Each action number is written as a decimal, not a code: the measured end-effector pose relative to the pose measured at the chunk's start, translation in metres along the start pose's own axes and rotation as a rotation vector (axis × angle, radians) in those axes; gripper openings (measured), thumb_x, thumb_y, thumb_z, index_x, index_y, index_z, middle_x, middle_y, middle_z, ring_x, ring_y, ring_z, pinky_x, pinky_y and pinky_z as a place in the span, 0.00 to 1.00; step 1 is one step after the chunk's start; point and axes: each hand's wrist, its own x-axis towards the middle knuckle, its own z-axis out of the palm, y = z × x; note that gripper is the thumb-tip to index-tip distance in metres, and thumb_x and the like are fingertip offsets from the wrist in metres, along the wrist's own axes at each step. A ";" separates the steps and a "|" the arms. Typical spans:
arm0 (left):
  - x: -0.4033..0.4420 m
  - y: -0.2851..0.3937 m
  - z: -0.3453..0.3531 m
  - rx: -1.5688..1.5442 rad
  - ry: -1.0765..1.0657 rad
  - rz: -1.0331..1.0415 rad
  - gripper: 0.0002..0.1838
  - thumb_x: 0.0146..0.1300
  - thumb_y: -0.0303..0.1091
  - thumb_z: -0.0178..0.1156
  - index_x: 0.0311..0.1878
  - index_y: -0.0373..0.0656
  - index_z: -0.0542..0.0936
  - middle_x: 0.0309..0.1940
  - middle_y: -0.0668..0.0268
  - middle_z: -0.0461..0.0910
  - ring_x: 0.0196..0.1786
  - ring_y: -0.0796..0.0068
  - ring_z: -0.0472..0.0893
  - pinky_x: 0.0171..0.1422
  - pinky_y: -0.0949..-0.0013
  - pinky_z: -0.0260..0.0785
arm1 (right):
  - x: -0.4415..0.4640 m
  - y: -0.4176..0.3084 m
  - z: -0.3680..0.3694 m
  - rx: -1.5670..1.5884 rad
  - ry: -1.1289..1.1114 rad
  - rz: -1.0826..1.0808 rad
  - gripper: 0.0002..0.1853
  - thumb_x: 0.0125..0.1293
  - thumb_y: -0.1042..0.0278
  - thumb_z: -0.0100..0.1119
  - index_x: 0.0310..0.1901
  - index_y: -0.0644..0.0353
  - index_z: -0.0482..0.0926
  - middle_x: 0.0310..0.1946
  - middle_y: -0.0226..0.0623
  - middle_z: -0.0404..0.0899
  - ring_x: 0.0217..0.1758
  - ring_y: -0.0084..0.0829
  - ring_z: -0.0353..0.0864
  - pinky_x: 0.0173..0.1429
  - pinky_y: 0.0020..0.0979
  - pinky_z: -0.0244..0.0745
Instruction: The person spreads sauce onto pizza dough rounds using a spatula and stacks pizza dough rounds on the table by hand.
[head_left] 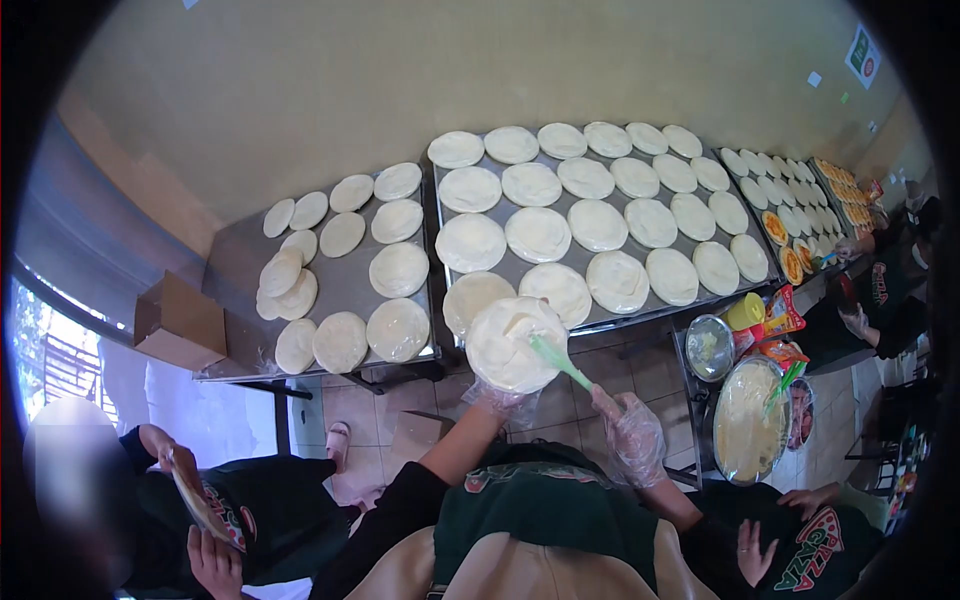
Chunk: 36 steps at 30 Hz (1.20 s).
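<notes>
Near the middle, my left hand (503,398), in a clear plastic glove, holds up a round dough base (500,350) from below, its fingers mostly hidden. White cream lies on top of the base. My right hand (630,435), also gloved, grips the handle of a pale green spatula (560,360), whose blade touches the cream. Beyond the held base, a metal table (600,318) bears rows of round bases, many with a shiny white coating.
A left table (250,250) holds more bases and a cardboard box (180,322). At right stand a large cream tray (748,425), a metal bowl (709,347) and a yellow container (744,312). Co-workers are at left, lower right and far right.
</notes>
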 end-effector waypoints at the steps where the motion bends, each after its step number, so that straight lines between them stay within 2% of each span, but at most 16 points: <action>1: 0.000 -0.001 0.002 0.000 -0.005 -0.003 0.32 0.77 0.52 0.46 0.76 0.42 0.62 0.75 0.58 0.66 0.74 0.57 0.68 0.80 0.49 0.60 | 0.002 0.005 0.003 -0.021 0.088 -0.002 0.28 0.62 0.76 0.66 0.63 0.41 0.80 0.35 0.38 0.78 0.32 0.41 0.81 0.35 0.41 0.77; 4: -0.006 -0.003 -0.008 0.119 -0.053 0.026 0.32 0.76 0.50 0.50 0.77 0.45 0.62 0.76 0.59 0.65 0.75 0.59 0.68 0.81 0.51 0.59 | 0.009 0.013 0.009 -0.033 0.210 0.016 0.29 0.61 0.77 0.69 0.63 0.41 0.80 0.31 0.38 0.78 0.30 0.41 0.81 0.31 0.41 0.75; 5: -0.012 0.000 -0.011 0.791 -0.122 0.206 0.33 0.75 0.48 0.52 0.78 0.46 0.61 0.76 0.60 0.65 0.76 0.60 0.67 0.81 0.52 0.59 | 0.010 0.015 0.009 -0.022 0.242 0.036 0.29 0.61 0.78 0.69 0.63 0.42 0.80 0.31 0.38 0.78 0.30 0.41 0.80 0.31 0.41 0.75; 7: -0.017 -0.002 -0.015 1.461 -0.190 0.389 0.33 0.74 0.47 0.54 0.78 0.48 0.60 0.76 0.61 0.65 0.76 0.61 0.66 0.82 0.52 0.58 | 0.014 0.019 0.004 -0.018 0.235 0.059 0.27 0.62 0.77 0.68 0.62 0.43 0.80 0.31 0.38 0.78 0.30 0.41 0.80 0.32 0.41 0.75; 10: -0.018 -0.007 -0.023 1.419 -0.175 0.328 0.34 0.73 0.46 0.56 0.78 0.50 0.61 0.76 0.61 0.66 0.76 0.61 0.68 0.82 0.52 0.57 | 0.017 0.024 0.000 0.073 0.212 0.121 0.23 0.65 0.76 0.67 0.61 0.46 0.81 0.31 0.39 0.77 0.30 0.41 0.80 0.33 0.42 0.74; 13: -0.014 -0.010 -0.028 0.624 -0.146 0.051 0.33 0.75 0.47 0.54 0.78 0.50 0.60 0.76 0.60 0.66 0.75 0.61 0.68 0.82 0.54 0.57 | 0.020 0.034 -0.001 0.165 0.200 0.193 0.20 0.67 0.74 0.65 0.60 0.48 0.82 0.31 0.41 0.77 0.31 0.43 0.80 0.34 0.43 0.75; 16: -0.016 -0.011 -0.013 0.779 -0.135 0.083 0.33 0.76 0.40 0.54 0.80 0.47 0.56 0.77 0.58 0.63 0.76 0.61 0.68 0.79 0.54 0.65 | 0.018 0.041 -0.007 0.193 0.208 0.270 0.18 0.68 0.73 0.64 0.59 0.49 0.83 0.32 0.43 0.78 0.32 0.44 0.81 0.36 0.44 0.76; 18: -0.012 -0.011 -0.010 -0.019 -0.069 -0.057 0.34 0.74 0.40 0.57 0.79 0.47 0.57 0.75 0.58 0.65 0.75 0.61 0.69 0.78 0.53 0.67 | 0.014 0.040 -0.014 0.212 0.215 0.307 0.19 0.68 0.74 0.64 0.59 0.50 0.83 0.31 0.43 0.79 0.32 0.44 0.81 0.36 0.44 0.76; 19: -0.010 -0.014 -0.008 -0.019 -0.069 -0.054 0.34 0.74 0.40 0.57 0.79 0.47 0.57 0.75 0.58 0.65 0.75 0.61 0.69 0.78 0.53 0.67 | 0.005 0.035 -0.017 0.218 0.219 0.273 0.19 0.68 0.74 0.64 0.59 0.49 0.83 0.31 0.42 0.79 0.32 0.43 0.81 0.35 0.42 0.76; 21: -0.006 -0.022 -0.008 0.931 -0.087 0.310 0.34 0.75 0.44 0.57 0.78 0.47 0.58 0.73 0.58 0.67 0.74 0.60 0.69 0.76 0.51 0.68 | -0.010 0.026 -0.014 0.226 0.226 0.239 0.19 0.68 0.74 0.64 0.60 0.49 0.83 0.31 0.41 0.79 0.31 0.42 0.81 0.34 0.41 0.76; 25: 0.007 -0.020 -0.008 0.206 -0.054 0.160 0.37 0.70 0.43 0.63 0.78 0.48 0.59 0.74 0.58 0.66 0.74 0.60 0.69 0.79 0.48 0.63 | -0.029 0.028 0.018 0.346 0.263 0.099 0.20 0.67 0.74 0.65 0.60 0.47 0.84 0.30 0.37 0.78 0.27 0.37 0.79 0.28 0.37 0.74; 26: 0.009 -0.017 -0.006 0.914 -0.075 0.364 0.37 0.70 0.44 0.63 0.78 0.49 0.59 0.74 0.59 0.66 0.74 0.60 0.69 0.80 0.48 0.62 | -0.026 0.034 0.023 0.230 0.273 0.123 0.20 0.67 0.75 0.65 0.60 0.47 0.84 0.30 0.37 0.78 0.27 0.37 0.79 0.28 0.37 0.74; 28: 0.010 -0.014 -0.002 1.630 -0.089 0.558 0.37 0.70 0.46 0.63 0.77 0.49 0.60 0.74 0.59 0.66 0.73 0.61 0.69 0.80 0.48 0.61 | -0.024 0.047 0.029 0.119 0.283 0.143 0.20 0.67 0.75 0.65 0.60 0.47 0.84 0.29 0.37 0.78 0.27 0.37 0.79 0.29 0.37 0.74; 30: 0.008 -0.013 0.009 -0.044 -0.014 -0.024 0.33 0.73 0.49 0.58 0.76 0.51 0.63 0.71 0.60 0.70 0.71 0.58 0.73 0.79 0.48 0.63 | -0.002 0.053 0.020 0.099 0.368 0.214 0.19 0.67 0.76 0.64 0.59 0.50 0.84 0.29 0.38 0.77 0.27 0.38 0.79 0.30 0.39 0.75; 34: 0.013 -0.014 0.010 0.061 0.029 0.052 0.34 0.73 0.59 0.51 0.76 0.52 0.64 0.72 0.60 0.70 0.72 0.56 0.71 0.80 0.44 0.60 | 0.020 0.070 -0.015 0.255 0.337 0.177 0.18 0.68 0.77 0.63 0.59 0.53 0.83 0.31 0.41 0.78 0.27 0.39 0.79 0.33 0.38 0.76; 36: 0.019 -0.016 0.007 0.126 0.052 0.096 0.36 0.73 0.66 0.47 0.75 0.53 0.65 0.72 0.61 0.70 0.74 0.54 0.70 0.80 0.41 0.59 | 0.027 0.073 -0.034 0.383 0.303 0.088 0.16 0.71 0.77 0.59 0.59 0.57 0.81 0.31 0.38 0.80 0.28 0.30 0.79 0.34 0.32 0.76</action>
